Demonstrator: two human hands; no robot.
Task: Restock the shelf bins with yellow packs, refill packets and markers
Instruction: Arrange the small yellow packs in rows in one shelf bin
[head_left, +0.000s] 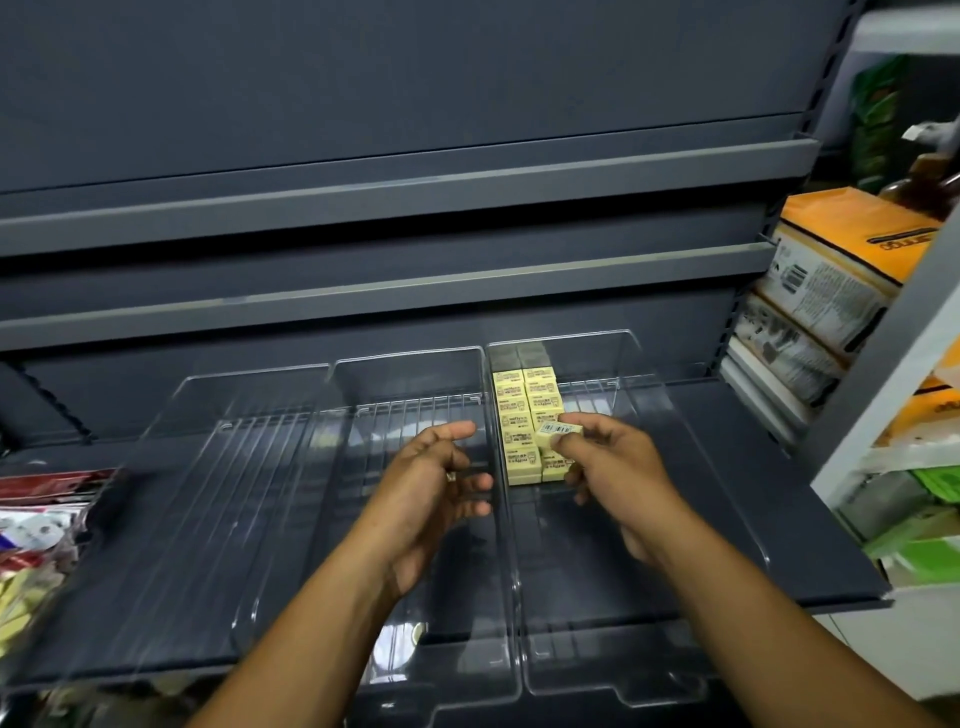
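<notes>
Packs (524, 415) of yellow stock stand in two rows along the left wall of the right bin (717, 457). They run from its back toward its front and stop about halfway. The rest of that bin, right of the rows and in front of them, shows bare floor.

The right hand (608, 467) hovers over the bin just above the front end of the rows, thumb and fingers pinched on one more pack (558, 434), barcode side up. Its long axis lies across the bin, much as the shelved ones lie, so I judge little turning is needed before it goes down. The free slots lie toward the person and to the right of the held pack. The front of the right-hand row looks nearest, almost under the fingers.

The left hand (431, 483) is just left of the bin, over the middle bin (415, 374), fingers loosely spread and holding nothing. It is farther from the slot than the right hand, with the bin wall between.

A third bin (208, 493) sits further left, and bagged stock (41, 519) lies beyond that. All three bins stand on the shelf (805, 493), and boxes (831, 270) are stacked off to the right of the bin. The risk, as I judge it, is nudging the front packs askew while setting this one down.
</notes>
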